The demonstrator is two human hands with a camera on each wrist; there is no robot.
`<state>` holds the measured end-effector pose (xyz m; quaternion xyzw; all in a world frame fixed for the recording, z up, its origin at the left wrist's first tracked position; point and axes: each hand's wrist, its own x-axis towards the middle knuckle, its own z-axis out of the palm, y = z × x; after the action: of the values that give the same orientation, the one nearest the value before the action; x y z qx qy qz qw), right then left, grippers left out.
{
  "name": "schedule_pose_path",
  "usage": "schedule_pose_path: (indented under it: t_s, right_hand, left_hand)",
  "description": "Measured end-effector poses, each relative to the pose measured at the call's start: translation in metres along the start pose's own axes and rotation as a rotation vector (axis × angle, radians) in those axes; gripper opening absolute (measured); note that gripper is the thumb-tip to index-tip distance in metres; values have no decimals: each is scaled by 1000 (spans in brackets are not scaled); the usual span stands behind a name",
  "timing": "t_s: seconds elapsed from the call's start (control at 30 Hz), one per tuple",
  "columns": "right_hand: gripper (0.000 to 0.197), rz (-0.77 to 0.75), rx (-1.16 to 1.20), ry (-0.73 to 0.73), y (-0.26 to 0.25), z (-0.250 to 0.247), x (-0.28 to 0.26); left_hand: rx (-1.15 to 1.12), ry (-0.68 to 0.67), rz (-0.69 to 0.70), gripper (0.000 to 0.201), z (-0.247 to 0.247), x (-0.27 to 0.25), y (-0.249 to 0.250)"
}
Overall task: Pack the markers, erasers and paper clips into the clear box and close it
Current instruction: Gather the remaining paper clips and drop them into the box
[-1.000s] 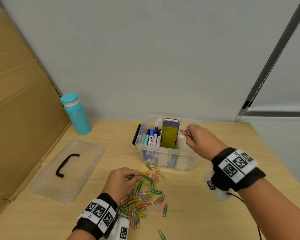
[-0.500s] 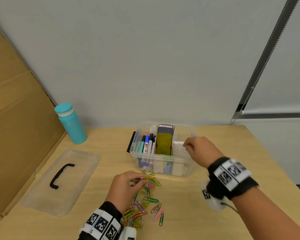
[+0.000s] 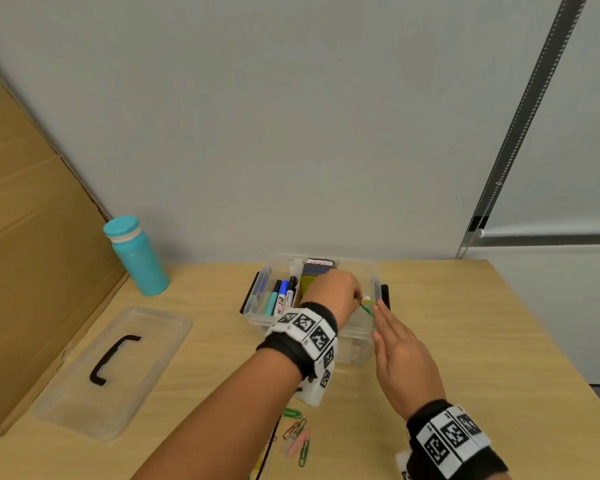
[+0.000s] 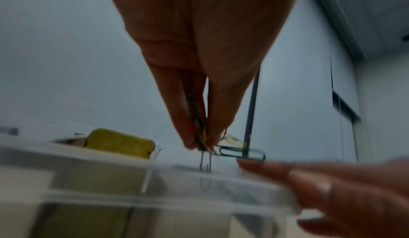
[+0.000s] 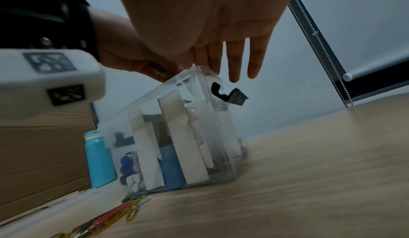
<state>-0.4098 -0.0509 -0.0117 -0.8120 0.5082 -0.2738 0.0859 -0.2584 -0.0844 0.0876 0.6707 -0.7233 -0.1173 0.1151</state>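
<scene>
Head view shows the left hand (image 3: 333, 292) over the right end of the box (image 3: 257, 308), fingertips pinching a few clips (image 4: 200, 133) that hang straight down into the end compartment beneath, beside the yellow eraser (image 4: 119, 143). One green clip sticks out sideways toward the right hand (image 3: 400, 355), which is flat, fingers straight, at the box's right wall. Letting go looks like the next move. More clips (image 3: 297, 436) lie on the table, nearer the body.
</scene>
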Motion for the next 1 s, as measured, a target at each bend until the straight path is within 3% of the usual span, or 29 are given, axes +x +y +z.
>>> schedule_pose_path:
  t_s: [0.1, 0.23, 0.33, 0.57, 0.63, 0.7, 0.77, 0.87, 0.93, 1.0]
  right_hand:
    - [56, -2, -16, -5, 0, -1, 1]
    - [56, -2, -5, 7, -1, -2, 0]
    - [57, 5, -11, -4, -3, -4, 0]
    - [61, 19, -54, -74, -10, -14, 0]
    - [55, -45, -51, -22, -26, -18, -7]
    - [48, -137, -4, -31, -48, -18, -19]
    - [49, -198, 41, -235, -65, -7, -31]
    - [82, -142, 61, -640, -74, 25, -44]
    - [106, -118, 11, -776, -81, 45, -47]
    - [116, -125, -49, -823, -93, 61, -47]
  left_hand:
    - [189, -252, -51, 22, 13, 16, 9]
    - [212, -366, -38, 19, 19, 25, 12]
    - [14, -274, -9, 23, 8, 15, 2]
    - [-329, 162, 17, 22, -27, -78, -54]
    - [-321, 171, -54, 20, -24, -110, -81]
    - [-261, 96, -164, 20, -11, -137, -111]
    - [-174, -44, -296, 26, 7, -159, -135]
    - [-94, -235, -415, 57, 35, -188, -154]
    - [-53, -317, -418, 80, 50, -200, -156]
    - [-21, -346, -394, 88, 61, -207, -155]
